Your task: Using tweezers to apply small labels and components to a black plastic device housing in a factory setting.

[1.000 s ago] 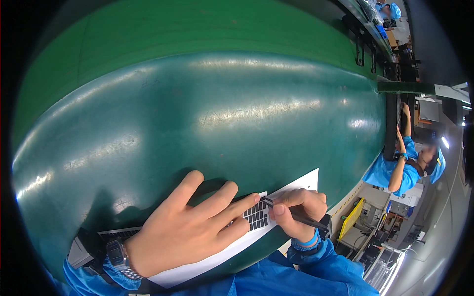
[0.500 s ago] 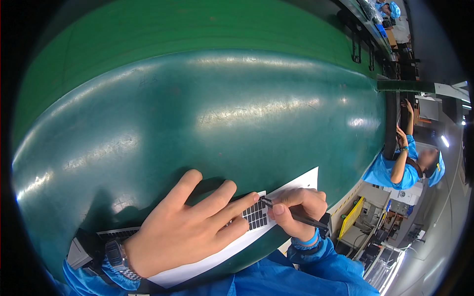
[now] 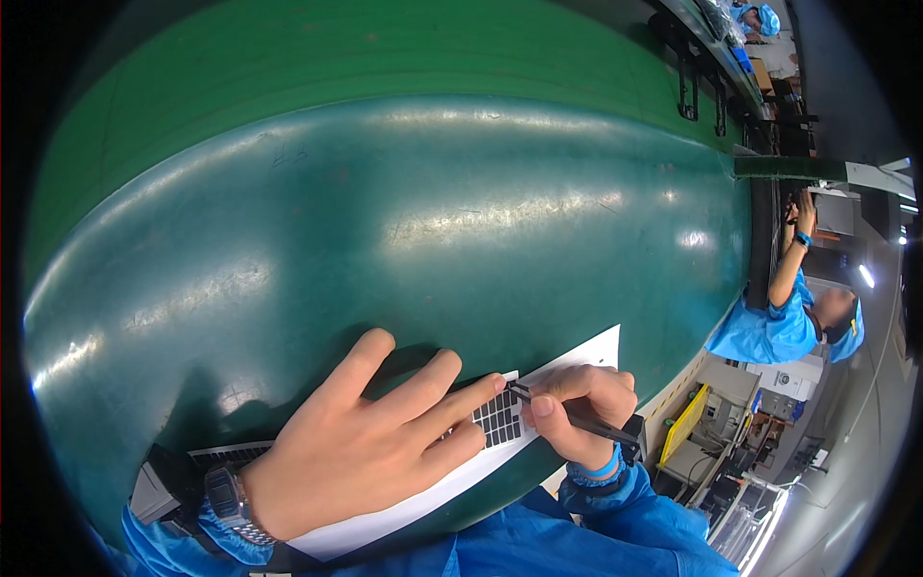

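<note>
My left hand (image 3: 375,447) lies palm down with its fingers spread over a sheet of small black rectangular labels (image 3: 498,420). One fingertip rests by the sheet's upper right corner. Beneath the labels is a white paper (image 3: 596,354), and my hand covers much of both. My right hand (image 3: 584,409) is closed around black tweezers (image 3: 582,418), thumb and forefinger pinching near the tips. The tips meet the labels' corner, beside my left fingertip; whether they grip a label is too small to tell.
Green mat covers the table (image 3: 461,279). A dark box-like object (image 3: 159,490) is by my left wrist. To the right, a person in blue (image 3: 769,322) works at a neighbouring bench, with a yellow panel (image 3: 684,423) and equipment nearby.
My hands, the tweezers and the label sheet look almost unmoved. The person at right has shifted their arms and brought their hands together.
</note>
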`<control>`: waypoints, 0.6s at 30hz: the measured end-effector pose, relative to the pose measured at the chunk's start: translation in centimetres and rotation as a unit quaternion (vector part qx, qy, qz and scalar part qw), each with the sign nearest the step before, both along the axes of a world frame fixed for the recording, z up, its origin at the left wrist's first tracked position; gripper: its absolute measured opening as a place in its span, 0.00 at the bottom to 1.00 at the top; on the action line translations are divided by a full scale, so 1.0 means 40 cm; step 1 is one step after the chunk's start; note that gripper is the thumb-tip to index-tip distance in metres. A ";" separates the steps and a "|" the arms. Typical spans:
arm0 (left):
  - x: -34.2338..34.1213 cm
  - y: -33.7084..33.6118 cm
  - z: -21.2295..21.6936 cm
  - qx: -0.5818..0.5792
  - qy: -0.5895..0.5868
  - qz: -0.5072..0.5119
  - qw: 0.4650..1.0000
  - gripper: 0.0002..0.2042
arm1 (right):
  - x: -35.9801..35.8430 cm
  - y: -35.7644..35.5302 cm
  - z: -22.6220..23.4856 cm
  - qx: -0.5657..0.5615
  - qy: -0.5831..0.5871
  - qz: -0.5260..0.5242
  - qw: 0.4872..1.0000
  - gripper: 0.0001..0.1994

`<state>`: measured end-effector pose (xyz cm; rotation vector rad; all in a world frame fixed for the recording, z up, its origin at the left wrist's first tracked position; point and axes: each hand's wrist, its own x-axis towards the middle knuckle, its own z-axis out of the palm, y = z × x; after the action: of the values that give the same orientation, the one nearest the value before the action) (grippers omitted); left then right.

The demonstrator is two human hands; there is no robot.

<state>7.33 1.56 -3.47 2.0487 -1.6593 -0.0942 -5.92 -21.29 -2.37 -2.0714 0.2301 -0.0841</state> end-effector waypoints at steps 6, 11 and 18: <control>-0.009 -0.011 -0.009 -0.004 -0.033 -0.026 0.999 0.07 | -0.027 -0.020 -0.011 -0.072 -0.019 -0.019 0.997 0.06; -0.053 -0.015 -0.009 -0.013 -0.066 0.003 0.998 0.09 | -0.037 -0.016 -0.015 -0.043 -0.035 -0.059 0.997 0.15; -0.071 -0.010 -0.012 0.036 -0.111 0.003 0.993 0.11 | -0.035 -0.009 -0.043 0.008 -0.043 -0.060 0.997 0.16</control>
<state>4.50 1.17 -3.97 2.1844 -1.8051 0.0789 -7.33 -21.64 -4.08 -2.0317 0.3017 -0.2426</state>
